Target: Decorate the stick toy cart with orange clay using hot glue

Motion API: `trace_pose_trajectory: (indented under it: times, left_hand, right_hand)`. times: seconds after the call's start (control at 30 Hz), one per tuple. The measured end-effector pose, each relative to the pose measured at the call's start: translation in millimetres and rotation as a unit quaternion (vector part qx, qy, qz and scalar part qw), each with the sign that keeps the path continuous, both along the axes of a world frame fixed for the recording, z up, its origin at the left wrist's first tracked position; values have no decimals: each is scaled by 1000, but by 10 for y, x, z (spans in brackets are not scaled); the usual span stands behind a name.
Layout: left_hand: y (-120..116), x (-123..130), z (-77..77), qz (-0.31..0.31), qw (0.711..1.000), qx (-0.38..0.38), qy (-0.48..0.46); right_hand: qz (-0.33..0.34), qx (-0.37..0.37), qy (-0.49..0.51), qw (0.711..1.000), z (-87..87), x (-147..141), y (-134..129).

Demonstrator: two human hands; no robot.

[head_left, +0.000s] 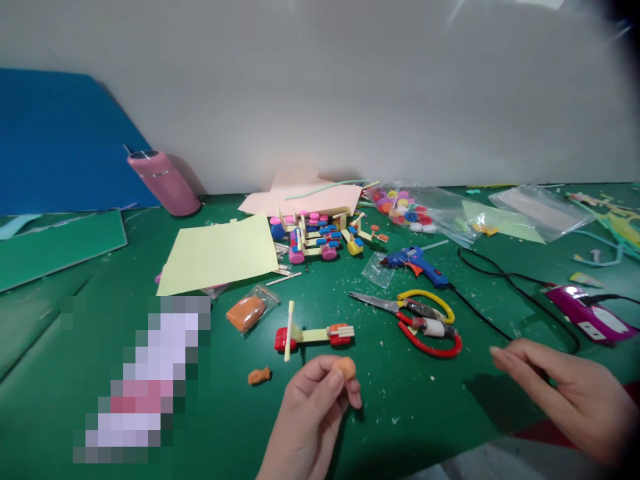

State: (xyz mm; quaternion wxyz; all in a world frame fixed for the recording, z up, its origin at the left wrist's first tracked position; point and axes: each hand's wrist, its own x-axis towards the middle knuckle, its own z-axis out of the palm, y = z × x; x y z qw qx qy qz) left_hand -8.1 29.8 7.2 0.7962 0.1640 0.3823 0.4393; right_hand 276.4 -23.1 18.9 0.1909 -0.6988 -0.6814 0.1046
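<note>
My left hand [317,407], low in the middle, pinches a small orange ball of modelling clay [345,367] between thumb and fingers. Just beyond it stands a small model car [314,335] with red wheels, a pale yellow body strip and an upright stick. Left of that hand lies a torn bit of orange clay [259,376], and farther back an orange clay block [245,313] in a clear wrapper. My right hand [560,393] is held over the table's right side, fingers stretched out, with nothing seen in it. Its far fingers are partly hidden.
Red-and-yellow-handled scissors [425,320] and a blue glue gun [417,263] with a black cord lie right of centre. Several small model cars [317,233] stand behind, near yellow paper [220,252], a bag of coloured caps [405,210] and a pink tumbler [165,183]. A purple device [590,313] sits at right.
</note>
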Motion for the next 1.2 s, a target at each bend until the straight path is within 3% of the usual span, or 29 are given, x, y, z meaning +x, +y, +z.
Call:
trace_pose_trajectory:
  times: [0.13,0.2,0.4,0.63,0.8,1.2]
  left_hand:
    - [13,45,69,6,991,28,133]
    - [15,65,99,-4,982,46,183]
    - [4,68,138,-31,974,75,213]
    - [-8,72,59,-10,1000,2,29]
    - [-31,158,5,-12,991,-77,-111]
    - [-55,180,-44,-4,978,-78,-193]
  right_hand:
    - [53,74,27,995,33,-451,176]
    - [121,85,61,987,4,-712,269]
    - [235,72,193,950,-87,-1199,480]
    - [208,92,312,922,-135,-1286,536]
    - [209,75,331,917,-134,-1330,535]
    - [214,63,311,924,-51,-1364,532]
